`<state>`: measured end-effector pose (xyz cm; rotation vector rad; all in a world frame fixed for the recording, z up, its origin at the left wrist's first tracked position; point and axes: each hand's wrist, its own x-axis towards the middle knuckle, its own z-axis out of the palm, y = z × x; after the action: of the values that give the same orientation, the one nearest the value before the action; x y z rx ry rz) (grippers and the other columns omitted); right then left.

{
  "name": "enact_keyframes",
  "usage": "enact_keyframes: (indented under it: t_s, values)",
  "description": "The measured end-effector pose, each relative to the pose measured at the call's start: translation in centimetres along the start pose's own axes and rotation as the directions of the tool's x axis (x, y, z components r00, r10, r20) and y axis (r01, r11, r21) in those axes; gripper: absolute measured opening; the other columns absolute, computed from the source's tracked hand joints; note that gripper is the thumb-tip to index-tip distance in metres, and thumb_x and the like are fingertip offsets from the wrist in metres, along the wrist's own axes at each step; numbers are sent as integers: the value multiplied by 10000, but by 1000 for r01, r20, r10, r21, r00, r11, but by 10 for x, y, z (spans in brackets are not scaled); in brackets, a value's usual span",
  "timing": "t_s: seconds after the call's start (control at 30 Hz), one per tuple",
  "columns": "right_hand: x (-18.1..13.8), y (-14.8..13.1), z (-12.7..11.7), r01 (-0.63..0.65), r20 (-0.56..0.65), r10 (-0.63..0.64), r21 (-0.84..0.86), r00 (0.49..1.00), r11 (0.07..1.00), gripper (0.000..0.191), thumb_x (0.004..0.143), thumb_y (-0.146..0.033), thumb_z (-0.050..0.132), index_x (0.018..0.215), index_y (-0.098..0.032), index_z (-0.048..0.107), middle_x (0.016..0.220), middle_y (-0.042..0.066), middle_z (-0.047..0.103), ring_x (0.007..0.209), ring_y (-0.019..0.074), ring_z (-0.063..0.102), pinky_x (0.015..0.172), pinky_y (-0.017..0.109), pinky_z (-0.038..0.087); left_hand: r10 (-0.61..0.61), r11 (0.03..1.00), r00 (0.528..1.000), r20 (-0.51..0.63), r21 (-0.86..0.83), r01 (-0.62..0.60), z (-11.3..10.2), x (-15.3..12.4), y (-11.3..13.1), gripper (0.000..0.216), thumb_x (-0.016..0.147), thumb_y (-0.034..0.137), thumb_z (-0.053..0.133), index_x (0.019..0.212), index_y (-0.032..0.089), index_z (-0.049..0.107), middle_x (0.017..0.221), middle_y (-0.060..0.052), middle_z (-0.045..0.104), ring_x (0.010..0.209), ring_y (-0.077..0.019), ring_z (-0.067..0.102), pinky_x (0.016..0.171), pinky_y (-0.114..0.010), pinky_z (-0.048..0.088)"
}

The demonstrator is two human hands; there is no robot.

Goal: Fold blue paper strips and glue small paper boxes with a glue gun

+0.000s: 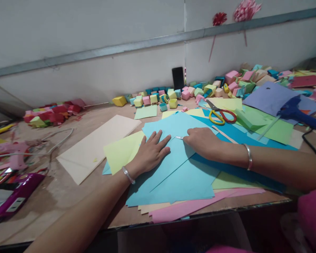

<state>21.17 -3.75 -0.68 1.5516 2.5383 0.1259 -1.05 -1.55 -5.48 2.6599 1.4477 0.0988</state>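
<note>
My left hand (150,151) lies flat with its fingers spread on a light blue paper sheet (173,165), pressing it down on a stack of coloured sheets. My right hand (201,140) is closed around a small knife whose metal blade (179,137) pokes out to the left, tip on the blue sheet, just right of my left fingertips. Both wrists wear thin bangles. A yellow-green sheet (121,151) lies under my left hand's side, and pink sheets (189,207) stick out at the table's front edge.
Scissors with red and yellow handles (221,115) lie behind my right hand. Several folded paper cubes (171,96) line the wall, beside a dark phone (178,78). A blue glue gun (297,112) lies at right, a cream sheet (94,147) at left, and a purple packet (13,196) near the front left.
</note>
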Motion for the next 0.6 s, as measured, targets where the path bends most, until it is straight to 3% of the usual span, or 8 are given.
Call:
enact_keyframes:
  t_s: [0.1,0.33,0.6]
  values:
    - [-2,-2,0,1,-4,-1,13,1000,1000,320,981,-154,373,1037,-123,686,948,177,642,856,252,623,538,301,268,6,1000,1000,-7,4,-6,0,0,0,520,988,524,322,1484,369,343,1603,-73,244,1464,-365,205,1113,-650,209]
    - [6,0,7,7,-47,-4,77,999,997,400,1021,-280,317,1098,-134,682,945,164,637,877,252,600,569,316,256,-6,999,999,31,37,5,-4,1,3,520,994,515,302,1493,368,322,1608,-80,225,1468,-365,192,1105,-643,218]
    - [14,8,15,43,-65,-38,69,997,997,319,979,-191,404,1102,-125,691,961,162,648,879,245,595,598,313,294,3,1000,1000,9,26,-3,-3,2,1,511,991,509,328,1483,373,343,1603,-75,240,1462,-364,213,1105,-643,226]
